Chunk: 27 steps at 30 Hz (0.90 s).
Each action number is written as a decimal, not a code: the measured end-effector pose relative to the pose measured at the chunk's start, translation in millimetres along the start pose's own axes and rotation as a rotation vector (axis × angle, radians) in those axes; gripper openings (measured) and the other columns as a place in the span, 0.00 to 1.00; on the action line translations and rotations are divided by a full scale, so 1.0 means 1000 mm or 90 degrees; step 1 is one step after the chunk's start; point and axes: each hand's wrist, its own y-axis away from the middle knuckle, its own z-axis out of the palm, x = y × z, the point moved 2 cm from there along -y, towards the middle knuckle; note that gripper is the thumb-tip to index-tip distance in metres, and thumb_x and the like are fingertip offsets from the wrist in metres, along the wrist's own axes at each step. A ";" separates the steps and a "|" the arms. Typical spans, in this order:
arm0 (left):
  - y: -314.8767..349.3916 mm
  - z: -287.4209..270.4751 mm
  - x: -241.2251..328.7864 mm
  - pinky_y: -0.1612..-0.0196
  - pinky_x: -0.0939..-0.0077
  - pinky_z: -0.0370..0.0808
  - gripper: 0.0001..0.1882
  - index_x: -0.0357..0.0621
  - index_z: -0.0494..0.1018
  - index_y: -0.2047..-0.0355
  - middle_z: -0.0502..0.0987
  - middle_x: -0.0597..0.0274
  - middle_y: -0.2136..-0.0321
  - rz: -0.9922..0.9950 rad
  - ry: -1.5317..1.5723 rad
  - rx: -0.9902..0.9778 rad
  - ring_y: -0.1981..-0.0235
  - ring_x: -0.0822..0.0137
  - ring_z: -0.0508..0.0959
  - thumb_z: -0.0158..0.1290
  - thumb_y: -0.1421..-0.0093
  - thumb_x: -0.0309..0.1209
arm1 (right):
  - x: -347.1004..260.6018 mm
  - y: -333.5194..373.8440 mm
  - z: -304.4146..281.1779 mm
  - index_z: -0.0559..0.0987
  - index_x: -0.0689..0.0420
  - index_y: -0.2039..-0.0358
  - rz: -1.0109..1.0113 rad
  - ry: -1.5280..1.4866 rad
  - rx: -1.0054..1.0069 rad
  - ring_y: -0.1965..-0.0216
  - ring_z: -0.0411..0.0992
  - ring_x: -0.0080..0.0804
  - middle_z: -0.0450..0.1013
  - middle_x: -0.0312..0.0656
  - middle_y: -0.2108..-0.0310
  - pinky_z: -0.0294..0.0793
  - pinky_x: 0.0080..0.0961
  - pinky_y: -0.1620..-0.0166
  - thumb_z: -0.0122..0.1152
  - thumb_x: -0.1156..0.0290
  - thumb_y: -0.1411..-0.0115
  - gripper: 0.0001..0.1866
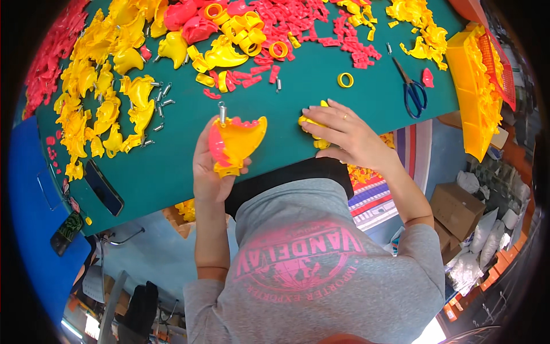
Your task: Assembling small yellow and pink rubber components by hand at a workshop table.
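In my left hand (204, 175) is a curved yellow plastic shell (243, 139), its hollow side facing up, with a pink toothed piece (216, 143) along its left edge. A small metal spring (223, 112) stands at the top of that shell. My right hand (356, 137) rests near the table's front edge, its fingers bent over small yellow plastic pieces (309, 127). The fingers partly cover these, so their full shape is hidden. Beyond the right hand a yellow ring (345, 80) lies alone on the green table (275, 109).
Yellow shells (86, 74) with loose springs (163, 97) are heaped at left. Pink pieces (292, 23) and yellow rings (246, 31) lie at the back. Blue-handled scissors (415, 97) and a yellow bin (467, 80) are at right. A phone (104, 188) sits near the left edge.
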 end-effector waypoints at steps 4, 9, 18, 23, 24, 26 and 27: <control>-0.004 0.016 -0.011 0.58 0.66 0.76 0.38 0.38 0.52 0.43 0.64 0.50 0.49 0.057 -0.195 -0.024 0.55 0.57 0.73 0.58 0.54 0.20 | -0.008 -0.010 -0.004 0.69 0.57 0.49 -0.005 -0.169 0.135 0.47 0.63 0.42 0.64 0.47 0.47 0.59 0.40 0.44 0.71 0.64 0.63 0.37; -0.005 0.036 -0.019 0.51 0.65 0.72 0.40 0.33 0.54 0.45 0.62 0.50 0.48 0.099 -0.331 -0.071 0.49 0.58 0.69 0.62 0.57 0.21 | -0.031 -0.030 -0.001 0.70 0.62 0.50 -0.096 -0.400 0.300 0.49 0.65 0.48 0.66 0.55 0.50 0.64 0.38 0.48 0.74 0.60 0.67 0.41; -0.008 0.041 -0.021 0.50 0.69 0.71 0.37 0.35 0.58 0.46 0.58 0.50 0.44 0.119 -0.405 -0.099 0.48 0.61 0.67 0.61 0.57 0.18 | -0.028 -0.030 0.002 0.70 0.62 0.51 -0.080 -0.382 0.312 0.48 0.64 0.48 0.65 0.55 0.50 0.63 0.38 0.47 0.75 0.60 0.68 0.42; -0.009 0.042 -0.025 0.52 0.70 0.73 0.37 0.35 0.59 0.46 0.58 0.49 0.45 0.168 -0.453 -0.121 0.48 0.60 0.67 0.62 0.57 0.19 | -0.025 -0.029 0.007 0.71 0.62 0.51 -0.084 -0.413 0.306 0.47 0.63 0.49 0.65 0.56 0.50 0.62 0.39 0.46 0.75 0.60 0.68 0.41; -0.009 0.042 -0.026 0.52 0.70 0.73 0.37 0.35 0.59 0.46 0.58 0.49 0.45 0.168 -0.453 -0.119 0.48 0.60 0.67 0.62 0.57 0.19 | -0.025 -0.029 0.009 0.71 0.62 0.51 -0.083 -0.413 0.305 0.47 0.63 0.49 0.65 0.56 0.50 0.62 0.39 0.46 0.75 0.60 0.68 0.41; -0.009 0.043 -0.028 0.53 0.69 0.74 0.38 0.36 0.59 0.46 0.58 0.48 0.45 0.189 -0.451 -0.111 0.48 0.59 0.67 0.62 0.58 0.19 | -0.025 -0.031 0.011 0.71 0.61 0.51 -0.072 -0.402 0.306 0.46 0.62 0.49 0.64 0.57 0.49 0.62 0.39 0.45 0.74 0.61 0.66 0.40; -0.010 0.043 -0.028 0.53 0.69 0.74 0.38 0.36 0.59 0.46 0.58 0.48 0.45 0.188 -0.451 -0.109 0.48 0.59 0.67 0.62 0.58 0.19 | -0.025 -0.032 0.012 0.71 0.61 0.51 -0.071 -0.404 0.304 0.46 0.62 0.49 0.64 0.57 0.49 0.62 0.39 0.45 0.74 0.61 0.66 0.40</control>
